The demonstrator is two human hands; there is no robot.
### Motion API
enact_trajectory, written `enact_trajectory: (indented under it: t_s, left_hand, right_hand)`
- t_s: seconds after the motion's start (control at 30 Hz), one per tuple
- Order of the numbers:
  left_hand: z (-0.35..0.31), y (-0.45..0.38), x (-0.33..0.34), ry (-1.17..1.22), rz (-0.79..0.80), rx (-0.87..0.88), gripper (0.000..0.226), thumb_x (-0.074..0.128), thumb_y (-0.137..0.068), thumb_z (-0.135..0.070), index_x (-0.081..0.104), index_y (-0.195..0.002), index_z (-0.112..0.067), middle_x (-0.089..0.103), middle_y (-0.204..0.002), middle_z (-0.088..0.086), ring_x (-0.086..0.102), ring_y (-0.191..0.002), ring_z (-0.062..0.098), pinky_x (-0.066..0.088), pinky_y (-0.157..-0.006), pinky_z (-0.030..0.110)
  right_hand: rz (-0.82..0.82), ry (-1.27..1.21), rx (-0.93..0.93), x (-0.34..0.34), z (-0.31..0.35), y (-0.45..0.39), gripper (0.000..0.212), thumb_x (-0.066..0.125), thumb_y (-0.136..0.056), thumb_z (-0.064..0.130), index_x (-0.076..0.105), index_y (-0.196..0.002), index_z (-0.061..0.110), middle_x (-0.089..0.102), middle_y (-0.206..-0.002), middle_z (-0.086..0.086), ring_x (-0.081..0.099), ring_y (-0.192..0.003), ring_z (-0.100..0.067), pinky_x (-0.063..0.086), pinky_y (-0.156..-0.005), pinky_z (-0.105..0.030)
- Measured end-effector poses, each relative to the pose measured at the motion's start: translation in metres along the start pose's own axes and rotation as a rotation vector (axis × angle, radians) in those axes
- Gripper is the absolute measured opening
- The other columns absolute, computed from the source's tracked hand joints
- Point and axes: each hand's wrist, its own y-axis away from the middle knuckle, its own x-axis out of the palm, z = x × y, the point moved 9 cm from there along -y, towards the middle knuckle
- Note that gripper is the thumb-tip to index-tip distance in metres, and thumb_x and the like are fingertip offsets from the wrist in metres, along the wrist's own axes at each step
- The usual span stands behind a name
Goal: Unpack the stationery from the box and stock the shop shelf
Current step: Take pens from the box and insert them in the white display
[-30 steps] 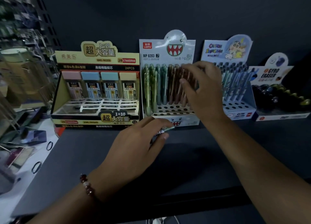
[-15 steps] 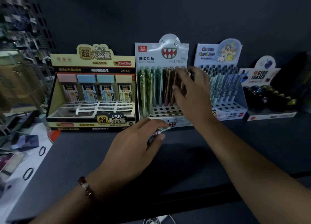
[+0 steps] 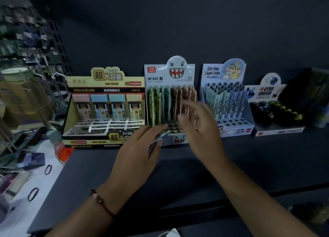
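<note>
Head view: a pen (image 3: 161, 138) is held in the left hand (image 3: 140, 154), pinched between thumb and curled fingers, with its printed barrel sticking out past the fingertips toward the front of the monster pencil box (image 3: 170, 101). Just beyond that grip, the box's perforated tray is seen, with green pencils standing on its left side and brown ones on its right. The right hand (image 3: 199, 128) is blurred, raised just right of the pen grip in front of the brown pencils; its fingers are spread and loosely bent, and nothing can be seen held in them. Whether its fingertips touch the pencils cannot be told. A beaded bracelet (image 3: 99, 200) is worn on the left wrist. To the left of the grip, a yellow lead refill box (image 3: 105, 108) marked 24PCS is set on the dark shelf (image 3: 267, 162), with 4 pastel cases standing at its back. To the right, beyond the right hand, a cartoon pen box (image 3: 226, 98) is placed, and further right an eraser box (image 3: 272, 108) holding dark round erasers.
</note>
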Motion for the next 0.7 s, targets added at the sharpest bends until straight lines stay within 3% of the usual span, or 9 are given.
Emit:
enact_trajectory:
  t_s: [0.07, 0.17, 0.23, 0.4, 0.53, 0.7]
  left_hand:
    - [0.002, -0.001, -0.002, 0.002, -0.017, 0.006, 0.049, 0.061, -0.094, -0.013, 0.05, -0.14, -0.026, 0.053, -0.104, -0.01, 0.05, -0.089, 0.008, 0.042, -0.074, 0.018]
    - [0.001, -0.001, -0.006, 0.028, -0.043, 0.028, 0.05, 0.065, -0.091, -0.005, 0.056, -0.135, -0.025, 0.052, -0.097, -0.014, 0.049, -0.084, 0.004, 0.04, -0.074, 0.013]
    - [-0.004, 0.0, -0.008, 0.063, -0.048, 0.055, 0.046, 0.067, -0.089, -0.003, 0.062, -0.128, -0.026, 0.054, -0.094, -0.018, 0.052, -0.083, 0.002, 0.039, -0.074, 0.01]
    - [-0.001, 0.005, -0.011, 0.18, -0.073, -0.021, 0.037, 0.072, -0.084, -0.004, 0.07, -0.113, -0.027, 0.057, -0.091, -0.03, 0.057, -0.088, -0.009, 0.039, -0.072, 0.002]
    - [0.004, 0.006, -0.008, 0.186, -0.072, -0.026, 0.034, 0.073, -0.082, 0.001, 0.071, -0.107, -0.022, 0.06, -0.091, -0.021, 0.058, -0.087, -0.004, 0.041, -0.071, 0.006]
    - [-0.013, 0.009, -0.007, 0.095, -0.06, 0.107, 0.035, 0.075, -0.083, -0.006, 0.07, -0.115, -0.018, 0.061, -0.101, -0.008, 0.054, -0.091, -0.003, 0.041, -0.082, 0.006]
  right_hand:
    - [0.115, -0.166, 0.104, 0.015, 0.004, 0.024, 0.03, 0.059, -0.097, 0.033, 0.057, -0.127, 0.035, 0.059, -0.118, 0.015, 0.056, -0.109, 0.004, 0.046, -0.089, -0.011]
    - [0.204, -0.398, 0.279, 0.03, 0.001, 0.048, 0.028, 0.062, -0.094, 0.033, 0.061, -0.122, 0.038, 0.065, -0.107, 0.016, 0.062, -0.104, 0.0, 0.052, -0.09, -0.022]
    - [0.2, -0.431, 0.306, 0.029, 0.0, 0.052, 0.028, 0.066, -0.092, 0.029, 0.063, -0.119, 0.037, 0.068, -0.103, 0.013, 0.064, -0.102, -0.004, 0.054, -0.09, -0.027]
    - [0.212, -0.465, 0.303, 0.027, 0.006, 0.053, 0.022, 0.074, -0.086, 0.014, 0.071, -0.104, 0.026, 0.073, -0.093, 0.006, 0.068, -0.092, -0.008, 0.053, -0.08, -0.022]
    - [0.216, -0.442, 0.306, 0.028, 0.007, 0.053, 0.022, 0.077, -0.082, 0.011, 0.072, -0.099, 0.023, 0.073, -0.088, 0.004, 0.067, -0.085, -0.009, 0.053, -0.076, -0.02]
    - [0.248, -0.491, 0.356, 0.032, 0.005, 0.054, 0.019, 0.076, -0.083, 0.011, 0.075, -0.089, 0.029, 0.075, -0.088, 0.006, 0.069, -0.086, -0.005, 0.051, -0.074, -0.015]
